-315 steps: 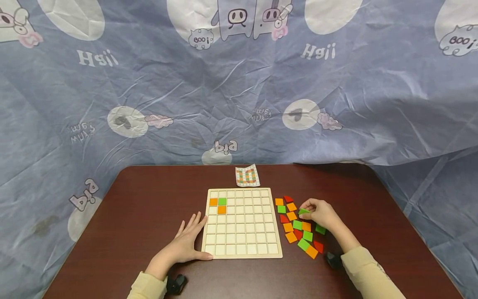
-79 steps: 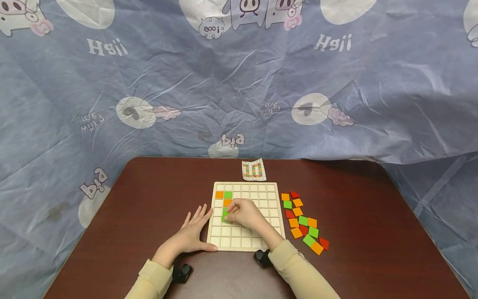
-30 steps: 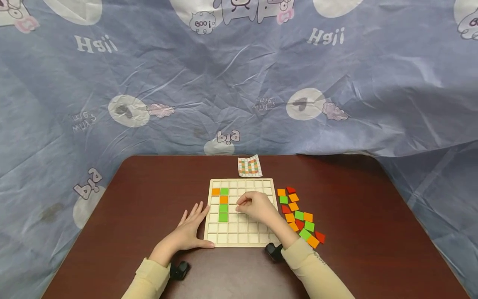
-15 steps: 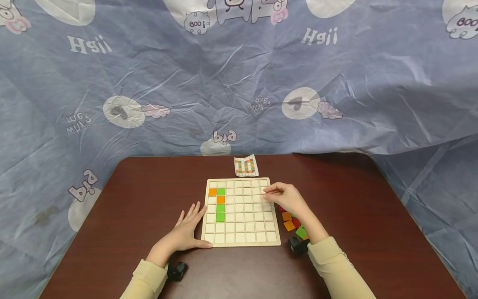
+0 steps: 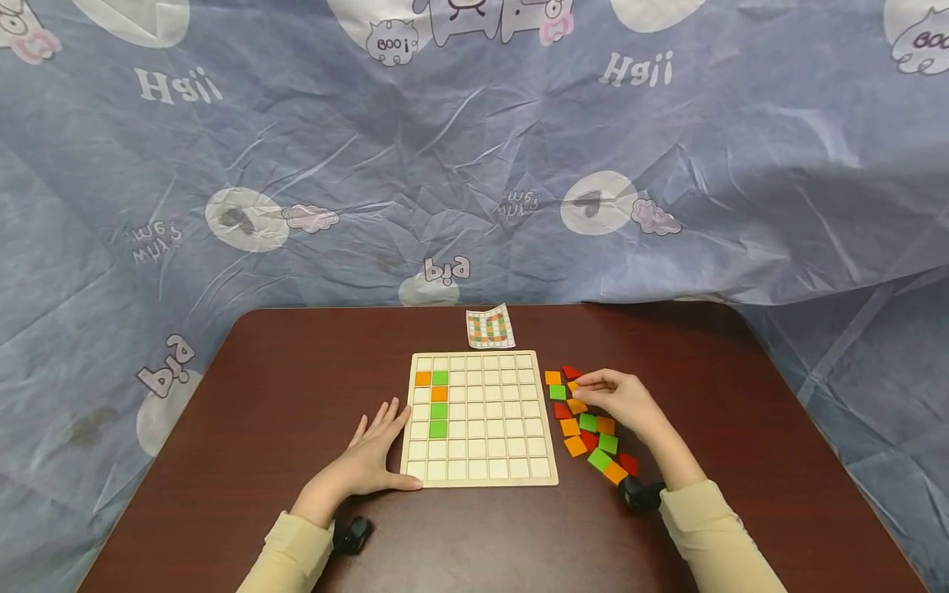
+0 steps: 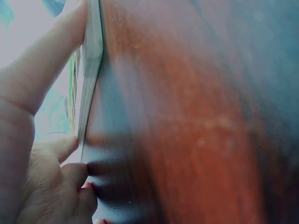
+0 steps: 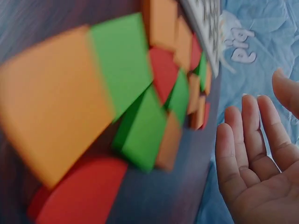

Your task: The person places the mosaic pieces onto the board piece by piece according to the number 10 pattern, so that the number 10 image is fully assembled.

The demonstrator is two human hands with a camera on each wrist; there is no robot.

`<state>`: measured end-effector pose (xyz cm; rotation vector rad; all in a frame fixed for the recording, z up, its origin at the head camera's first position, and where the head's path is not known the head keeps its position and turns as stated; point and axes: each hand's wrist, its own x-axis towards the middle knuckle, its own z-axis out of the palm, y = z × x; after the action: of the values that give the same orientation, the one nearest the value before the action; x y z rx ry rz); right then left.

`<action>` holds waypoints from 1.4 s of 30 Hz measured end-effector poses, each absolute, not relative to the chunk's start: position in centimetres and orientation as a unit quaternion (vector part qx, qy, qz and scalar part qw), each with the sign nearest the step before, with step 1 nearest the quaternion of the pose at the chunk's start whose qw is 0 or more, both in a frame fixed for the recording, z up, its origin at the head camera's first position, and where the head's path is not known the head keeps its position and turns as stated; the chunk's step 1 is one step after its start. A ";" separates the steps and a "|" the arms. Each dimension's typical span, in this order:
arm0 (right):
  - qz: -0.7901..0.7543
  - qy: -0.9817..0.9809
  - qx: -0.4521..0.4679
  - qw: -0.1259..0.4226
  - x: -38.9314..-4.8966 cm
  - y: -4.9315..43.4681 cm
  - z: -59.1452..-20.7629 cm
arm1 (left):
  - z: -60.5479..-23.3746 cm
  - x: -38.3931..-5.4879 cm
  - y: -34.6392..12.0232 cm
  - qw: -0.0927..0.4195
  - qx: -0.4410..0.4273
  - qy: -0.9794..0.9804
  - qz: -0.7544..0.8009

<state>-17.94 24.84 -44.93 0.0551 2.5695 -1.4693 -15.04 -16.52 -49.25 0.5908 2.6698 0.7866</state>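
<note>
A pale wooden grid board (image 5: 478, 469) lies on the table. Orange and green square tiles fill a few of its cells near the left, including a lower green tile (image 5: 438, 429). My left hand (image 5: 363, 465) spreads straight fingers along the board's left edge, its thumb touching the near-left corner; the left wrist view shows this thumb (image 6: 51, 51) against the rim. Above the loose tiles right of the board hovers my right hand (image 5: 628, 405). In the right wrist view its fingers (image 7: 252, 121) are extended, thumb apart, holding nothing. An orange tile (image 5: 572, 385) is partly hidden beneath its fingertips.
Loose orange and green squares and red round-edged pieces, such as a red piece (image 5: 628, 464), lie in a cluster beside the board. A small printed pattern card (image 5: 490, 327) lies behind the board. A patterned blue cloth (image 5: 371, 165) hangs behind the table.
Two green tiles now lie in the board's second column, below the orange one. My right hand has moved right, from the grid to above the loose tiles. The left hand stays put.
</note>
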 end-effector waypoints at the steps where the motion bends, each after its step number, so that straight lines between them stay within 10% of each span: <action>1: -0.492 0.866 0.020 0.092 -17.9 25.2 -45.1 | -49.2 -15.0 -16.5 0.148 0.205 0.928 0.274; 42: -0.354 0.927 0.002 0.125 -16.2 28.0 -46.5 | -49.2 -15.1 -16.6 0.165 0.205 0.924 0.277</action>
<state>-16.25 27.98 -46.54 0.0064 2.7007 -1.0313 -15.12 -16.56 -49.18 0.5846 2.6335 0.7881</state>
